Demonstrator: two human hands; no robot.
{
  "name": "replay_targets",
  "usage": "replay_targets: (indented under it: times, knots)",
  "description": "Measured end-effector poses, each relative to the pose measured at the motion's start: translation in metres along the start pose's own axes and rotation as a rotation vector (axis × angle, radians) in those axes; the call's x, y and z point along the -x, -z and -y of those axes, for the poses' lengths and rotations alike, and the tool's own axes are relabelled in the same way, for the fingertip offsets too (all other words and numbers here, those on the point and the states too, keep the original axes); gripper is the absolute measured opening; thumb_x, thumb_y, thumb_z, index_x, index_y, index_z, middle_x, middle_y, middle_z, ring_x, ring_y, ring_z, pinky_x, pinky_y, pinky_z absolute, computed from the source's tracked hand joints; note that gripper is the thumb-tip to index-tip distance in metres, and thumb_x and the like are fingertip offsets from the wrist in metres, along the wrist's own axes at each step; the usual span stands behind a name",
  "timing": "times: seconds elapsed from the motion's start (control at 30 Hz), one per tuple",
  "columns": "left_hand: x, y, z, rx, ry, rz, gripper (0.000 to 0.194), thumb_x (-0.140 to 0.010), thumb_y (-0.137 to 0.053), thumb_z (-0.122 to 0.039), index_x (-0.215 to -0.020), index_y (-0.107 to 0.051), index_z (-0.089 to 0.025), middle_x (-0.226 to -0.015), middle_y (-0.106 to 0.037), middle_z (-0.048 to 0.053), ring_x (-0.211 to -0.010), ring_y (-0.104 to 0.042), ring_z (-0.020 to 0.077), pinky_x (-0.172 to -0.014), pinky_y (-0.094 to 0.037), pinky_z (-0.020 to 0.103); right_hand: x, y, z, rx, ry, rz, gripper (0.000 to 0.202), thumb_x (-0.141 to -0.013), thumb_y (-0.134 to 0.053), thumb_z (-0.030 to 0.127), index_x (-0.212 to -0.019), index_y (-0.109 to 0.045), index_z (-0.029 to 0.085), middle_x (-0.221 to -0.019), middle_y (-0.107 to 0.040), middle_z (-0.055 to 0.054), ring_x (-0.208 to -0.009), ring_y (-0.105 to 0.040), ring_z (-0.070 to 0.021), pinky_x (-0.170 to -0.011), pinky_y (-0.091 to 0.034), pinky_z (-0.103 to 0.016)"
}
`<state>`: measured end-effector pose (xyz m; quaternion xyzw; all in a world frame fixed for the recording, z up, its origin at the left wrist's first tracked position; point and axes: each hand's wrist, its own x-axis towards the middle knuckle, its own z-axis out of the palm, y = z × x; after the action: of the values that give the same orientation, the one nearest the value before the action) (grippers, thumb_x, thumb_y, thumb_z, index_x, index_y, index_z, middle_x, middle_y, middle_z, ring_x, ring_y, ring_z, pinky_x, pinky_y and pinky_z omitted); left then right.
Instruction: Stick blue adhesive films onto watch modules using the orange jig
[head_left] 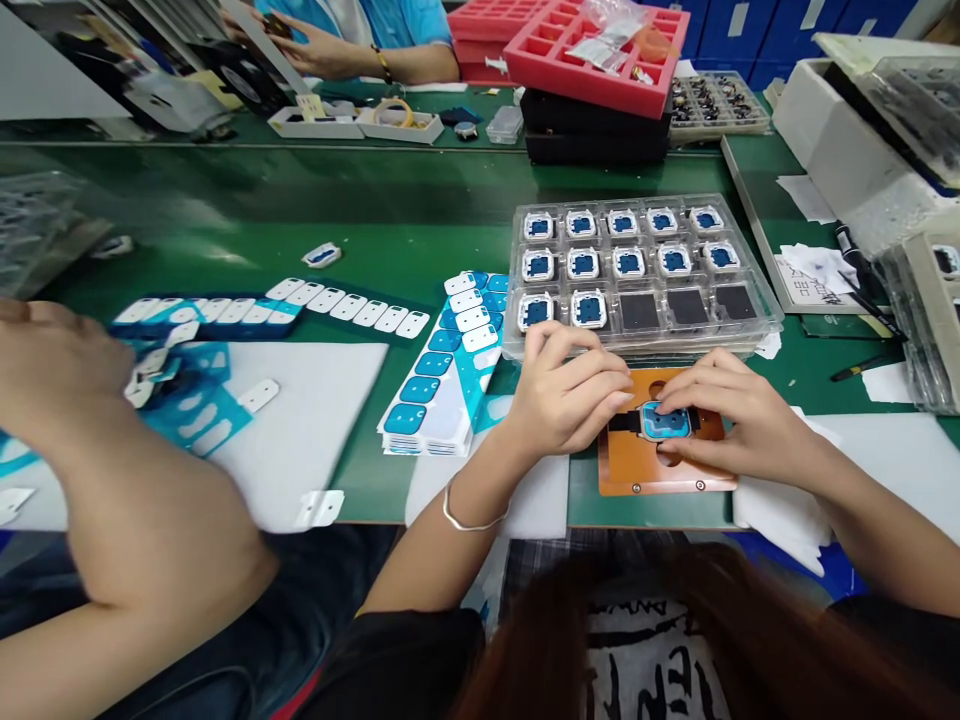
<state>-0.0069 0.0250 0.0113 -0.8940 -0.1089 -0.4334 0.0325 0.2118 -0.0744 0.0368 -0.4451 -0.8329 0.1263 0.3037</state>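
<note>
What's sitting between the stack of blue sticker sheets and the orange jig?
In the head view, the person's left hand lies between the sticker sheets and the orange jig, over a white pad.

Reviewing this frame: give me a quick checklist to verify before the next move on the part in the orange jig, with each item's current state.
1. Blue-faced part seated in orange jig: ok.
2. Left hand at the part's left edge: ok.
3. Right hand steadying the right side: ok.
4. Clear tray has free pockets: ok, three empty.
5. Sticker sheets near the left hand: ok.
6. Film lies flat: cannot tell.
</note>
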Motion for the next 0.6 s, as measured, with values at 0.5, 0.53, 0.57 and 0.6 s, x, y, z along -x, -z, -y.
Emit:
replay_targets:
  times: [0.5,0.53,0.57,0.6]
  knots:
    - [0.0007,0.0013,0.0038,0.003,0.011,-0.052,0.021,-0.096,-0.044,-0.025,-0.087,-0.063,-0.025,-0.085,-0.076,-0.001,-0.086,-0.057,0.0217,-0.080,-0.037,0.042,-0.0019,0.0065,0.0022,0.005,-0.084,0.110,0.023,-0.084,-0.072,0.040,-0.096,-0.066,0.022,-0.106,-0.073,-0.006,-0.093,-0.063,-0.0232,-0.080,-0.047,-0.040]
    - [0.0007,0.0014,0.0042,-0.003,0.019,-0.053,0.022,-0.096,-0.044,-0.025,-0.086,-0.064,-0.025,-0.084,-0.076,-0.002,-0.086,-0.057,0.0217,-0.081,-0.037,0.042,-0.0019,0.0067,0.0025,0.006,-0.091,0.113,0.024,-0.084,-0.073,0.040,-0.098,-0.065,0.022,-0.105,-0.073,-0.006,-0.093,-0.063,-0.0232,-0.080,-0.047,-0.039]
    - [0.0005,0.0014,0.0046,-0.008,0.025,-0.057,0.023,-0.096,-0.043,-0.026,-0.085,-0.064,-0.025,-0.084,-0.076,-0.002,-0.086,-0.058,0.0216,-0.081,-0.037,0.042,-0.0015,0.0065,0.0026,0.008,-0.095,0.112,0.025,-0.084,-0.073,0.040,-0.099,-0.065,0.022,-0.105,-0.073,-0.005,-0.093,-0.063,-0.0232,-0.079,-0.048,-0.039]
    - [0.0002,0.0012,0.0047,-0.011,0.027,-0.066,0.024,-0.096,-0.043,-0.026,-0.085,-0.064,-0.025,-0.083,-0.076,-0.002,-0.085,-0.058,0.0216,-0.081,-0.038,0.042,-0.0009,0.0062,0.0026,0.010,-0.092,0.105,0.025,-0.084,-0.073,0.041,-0.099,-0.065,0.022,-0.104,-0.073,-0.005,-0.093,-0.063,-0.0231,-0.079,-0.048,-0.039]
